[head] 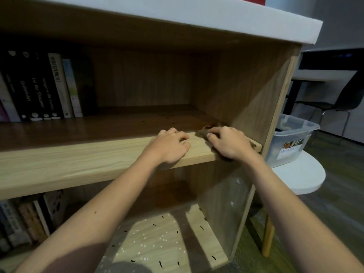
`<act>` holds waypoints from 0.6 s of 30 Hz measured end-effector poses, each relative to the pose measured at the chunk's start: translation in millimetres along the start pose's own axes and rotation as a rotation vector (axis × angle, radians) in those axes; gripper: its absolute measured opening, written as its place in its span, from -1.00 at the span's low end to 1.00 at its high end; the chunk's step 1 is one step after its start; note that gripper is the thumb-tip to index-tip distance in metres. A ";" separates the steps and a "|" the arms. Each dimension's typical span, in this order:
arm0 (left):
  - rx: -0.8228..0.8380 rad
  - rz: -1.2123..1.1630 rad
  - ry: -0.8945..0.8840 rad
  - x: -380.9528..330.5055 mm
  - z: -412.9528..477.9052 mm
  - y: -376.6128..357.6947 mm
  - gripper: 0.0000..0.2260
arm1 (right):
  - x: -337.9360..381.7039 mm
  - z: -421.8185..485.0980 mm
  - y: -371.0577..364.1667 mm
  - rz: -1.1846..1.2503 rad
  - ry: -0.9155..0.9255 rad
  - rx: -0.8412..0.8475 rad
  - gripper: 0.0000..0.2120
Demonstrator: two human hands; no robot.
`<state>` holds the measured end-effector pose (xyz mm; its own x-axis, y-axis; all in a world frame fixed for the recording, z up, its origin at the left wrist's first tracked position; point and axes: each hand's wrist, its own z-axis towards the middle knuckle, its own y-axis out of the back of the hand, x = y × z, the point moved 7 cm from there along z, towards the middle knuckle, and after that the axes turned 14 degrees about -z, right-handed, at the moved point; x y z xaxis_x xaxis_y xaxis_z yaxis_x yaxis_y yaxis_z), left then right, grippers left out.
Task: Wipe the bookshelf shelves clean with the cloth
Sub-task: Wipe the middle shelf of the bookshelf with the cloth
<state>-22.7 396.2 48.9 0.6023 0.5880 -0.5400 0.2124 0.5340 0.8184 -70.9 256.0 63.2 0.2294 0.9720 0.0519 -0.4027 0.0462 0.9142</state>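
Observation:
A wooden bookshelf fills the view, with its middle shelf (78, 160) running across the centre. My right hand (229, 143) presses a small brown cloth (203, 131) onto the shelf's front right corner, fingers curled over it. The cloth is mostly hidden under the hand. My left hand (169, 146) rests on the shelf's front edge just left of it, fingers bent over the board and holding nothing. Small dark specks lie on the shelf behind the hands. The lower shelf (163, 243) carries many dark specks and white crumbs.
Books (45, 87) stand upright at the left of the middle shelf, and more books (23, 219) sit below. A clear plastic bin (289, 138) rests on a round white table (303, 174) to the right. A dark chair (338, 103) stands farther back.

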 end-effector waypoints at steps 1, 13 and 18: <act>-0.009 -0.004 -0.002 -0.2 0.5 0.6 -0.61 | 14.4 -11.2 0.9 0.025 0.064 -0.038 -0.69; -0.028 -0.055 -0.008 1.3 0.0 1.2 -0.62 | 8.7 -20.1 5.6 0.058 0.077 -0.046 -0.69; -0.035 -0.058 -0.013 2.6 0.4 0.9 -0.61 | -35.3 -22.9 14.5 0.110 -0.046 -0.007 -0.77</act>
<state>-20.7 398.0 48.3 0.5999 0.5471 -0.5838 0.2208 0.5881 0.7781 -105.1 227.6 65.5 0.2239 0.9597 0.1699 -0.4339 -0.0579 0.8991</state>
